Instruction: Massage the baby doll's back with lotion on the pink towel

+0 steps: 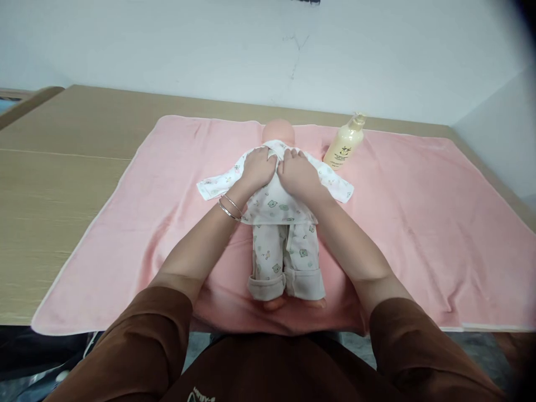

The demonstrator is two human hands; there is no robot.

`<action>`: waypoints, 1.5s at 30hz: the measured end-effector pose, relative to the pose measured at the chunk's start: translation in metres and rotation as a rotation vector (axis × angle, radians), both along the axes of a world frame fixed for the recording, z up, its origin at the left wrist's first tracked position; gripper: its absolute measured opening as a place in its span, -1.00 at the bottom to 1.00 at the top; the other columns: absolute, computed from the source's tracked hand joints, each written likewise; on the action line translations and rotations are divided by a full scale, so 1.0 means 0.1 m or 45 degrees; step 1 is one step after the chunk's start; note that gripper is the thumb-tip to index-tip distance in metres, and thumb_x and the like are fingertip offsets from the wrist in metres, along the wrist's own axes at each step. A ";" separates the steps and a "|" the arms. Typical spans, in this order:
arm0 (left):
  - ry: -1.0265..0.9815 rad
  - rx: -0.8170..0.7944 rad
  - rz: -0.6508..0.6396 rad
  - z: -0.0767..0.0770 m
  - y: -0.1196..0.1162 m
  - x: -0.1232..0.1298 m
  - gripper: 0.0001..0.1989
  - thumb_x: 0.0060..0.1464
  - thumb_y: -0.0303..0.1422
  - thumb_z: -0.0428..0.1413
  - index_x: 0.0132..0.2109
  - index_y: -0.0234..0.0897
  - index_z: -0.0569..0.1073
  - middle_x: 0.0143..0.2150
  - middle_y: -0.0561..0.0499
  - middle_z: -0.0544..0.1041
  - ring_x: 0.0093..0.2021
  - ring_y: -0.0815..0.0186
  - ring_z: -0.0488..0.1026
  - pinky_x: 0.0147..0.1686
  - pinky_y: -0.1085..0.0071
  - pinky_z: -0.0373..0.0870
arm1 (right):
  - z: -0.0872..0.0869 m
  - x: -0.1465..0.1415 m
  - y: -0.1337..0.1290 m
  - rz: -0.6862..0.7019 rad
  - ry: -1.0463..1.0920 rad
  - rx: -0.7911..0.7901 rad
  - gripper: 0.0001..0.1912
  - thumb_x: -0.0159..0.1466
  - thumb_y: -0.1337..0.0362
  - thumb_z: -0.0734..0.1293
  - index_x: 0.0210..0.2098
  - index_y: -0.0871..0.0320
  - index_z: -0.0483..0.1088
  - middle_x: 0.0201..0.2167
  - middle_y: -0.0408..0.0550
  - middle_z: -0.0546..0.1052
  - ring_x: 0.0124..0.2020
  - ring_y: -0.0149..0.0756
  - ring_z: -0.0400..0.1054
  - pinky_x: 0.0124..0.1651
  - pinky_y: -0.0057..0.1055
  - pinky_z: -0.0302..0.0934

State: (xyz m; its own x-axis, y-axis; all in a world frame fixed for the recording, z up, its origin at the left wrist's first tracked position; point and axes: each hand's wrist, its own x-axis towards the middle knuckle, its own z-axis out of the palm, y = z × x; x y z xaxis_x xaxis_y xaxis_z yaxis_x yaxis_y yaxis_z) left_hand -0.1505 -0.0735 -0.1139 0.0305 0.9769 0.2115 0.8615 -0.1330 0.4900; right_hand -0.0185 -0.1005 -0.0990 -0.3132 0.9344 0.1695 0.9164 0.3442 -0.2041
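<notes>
A baby doll (278, 133) lies on a pink blanket, its head away from me and its feet toward me. It wears a long-sleeved white printed shirt (280, 204) and matching trousers (268, 257) with turned-up cuffs. My left hand (258, 168) rests on the upper part of the shirt, left of the middle. Beside it, my right hand (297, 172) lies on the shirt just right of the middle, fingers apart and laid on the cloth. Both palms are hidden against the shirt. No facial features show on the doll's head.
A pale yellow pump bottle (344, 146) is on the blanket, right of the doll's head. The pink blanket (138, 223) covers much of the wooden table (50, 184). Behind the table stands a white wall (188, 56).
</notes>
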 end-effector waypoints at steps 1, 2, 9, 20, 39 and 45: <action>-0.015 0.012 0.014 -0.01 0.01 0.00 -0.61 0.32 -0.35 -0.13 0.06 -0.32 0.54 0.14 -0.29 0.61 0.21 -0.01 0.52 0.30 0.08 0.40 | 0.00 -0.05 -0.05 -0.002 -0.003 0.011 -0.40 0.47 0.30 0.01 0.36 0.59 0.21 0.41 0.55 0.29 0.47 0.28 0.15 0.52 0.11 0.01; -0.018 0.021 0.028 -0.01 0.01 0.00 -0.61 0.33 -0.36 -0.13 0.05 -0.33 0.55 0.13 -0.29 0.62 0.20 0.00 0.53 0.29 0.10 0.40 | -0.02 -0.07 -0.07 -0.002 0.001 0.021 -0.38 0.46 0.32 0.02 0.39 0.59 0.17 0.45 0.54 0.23 0.51 0.27 0.10 0.54 0.10 -0.03; 0.024 0.162 -0.016 0.01 -0.13 0.09 -0.58 0.39 -0.36 -0.12 0.13 -0.51 0.52 0.18 -0.35 0.59 0.25 -0.03 0.50 0.37 0.05 0.35 | -0.11 0.18 0.32 0.018 0.232 0.010 -0.39 0.49 0.15 0.04 0.35 0.40 0.31 0.40 0.33 0.38 0.41 0.18 0.26 0.48 0.10 0.09; -0.741 0.165 0.169 0.54 -0.15 -0.22 -0.56 0.34 -0.36 -0.12 0.25 -0.15 0.46 0.31 0.00 0.54 0.36 0.21 0.44 0.36 0.20 0.44 | 0.05 -0.06 -0.05 0.169 0.167 0.105 -0.41 0.51 0.19 0.09 0.45 0.26 0.19 0.56 0.22 0.13 0.60 0.15 -0.10 0.58 0.23 -0.15; -1.685 0.009 -0.105 0.70 -0.39 -0.22 -0.82 0.22 -0.40 0.06 -0.19 0.03 0.51 -0.02 0.25 0.69 0.49 0.28 0.09 0.49 0.25 -0.08 | 0.03 -0.09 -0.05 0.137 0.183 0.195 -0.44 0.46 0.31 0.09 0.40 0.26 0.25 0.54 0.18 0.17 0.58 0.12 -0.03 0.58 0.26 -0.13; -1.482 0.331 0.078 0.70 -0.40 -0.18 -0.80 0.16 -0.52 0.09 -0.27 -0.10 0.53 -0.14 0.18 0.64 0.11 0.27 0.40 0.31 0.29 0.19 | 0.02 -0.04 -0.02 0.201 0.079 0.111 -0.45 0.48 0.27 0.12 0.41 0.27 0.25 0.57 0.24 0.08 0.60 0.23 -0.11 0.57 0.34 -0.16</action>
